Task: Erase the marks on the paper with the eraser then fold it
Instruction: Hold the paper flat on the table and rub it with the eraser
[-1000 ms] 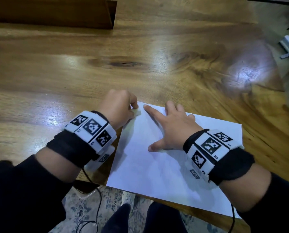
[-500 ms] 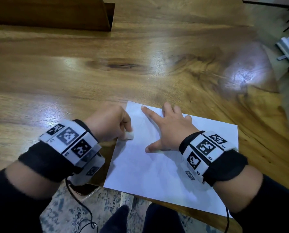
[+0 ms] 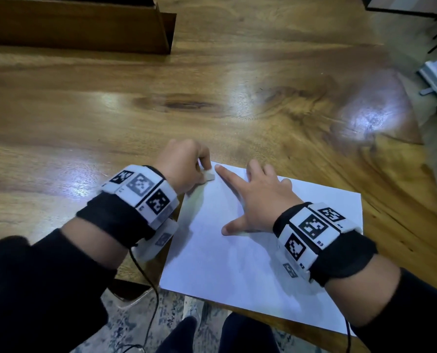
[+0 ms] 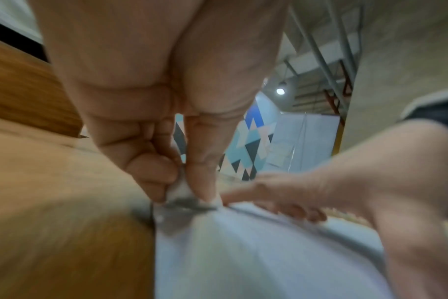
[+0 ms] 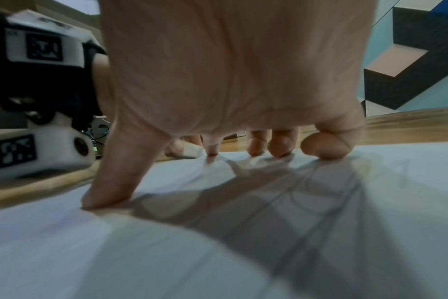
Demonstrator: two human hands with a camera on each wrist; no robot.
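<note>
Since half a second ago, the left hand (image 3: pixel 184 165) with the eraser (image 3: pixel 208 175) has travelled from the paper's left edge up to its far left corner; the right hand (image 3: pixel 259 200) has kept its place. Paper (image 3: pixel 250 263) lies flat on the wooden table (image 3: pixel 212 98), its near edge overhanging the table's near edge. Left hand: fingers curled, thumb and forefinger pinching the white eraser, whose lower face meets the paper at that corner; the left wrist view (image 4: pixel 184 191) shows the eraser between thumb and fingers with a grey smear just beneath it, blurred. Right hand: spread wide and pressed on the paper's far half, holding nothing; its forefinger tip lies just beside the eraser, its thumb points toward the paper's left edge. In the right wrist view, the fingertips (image 5: pixel 281 147) and thumb touch the sheet, and faint pencil lines cross the paper (image 5: pixel 307 192) beneath the palm. A wooden box (image 3: pixel 85 24) stands well beyond the paper, at the table's far left.
</note>
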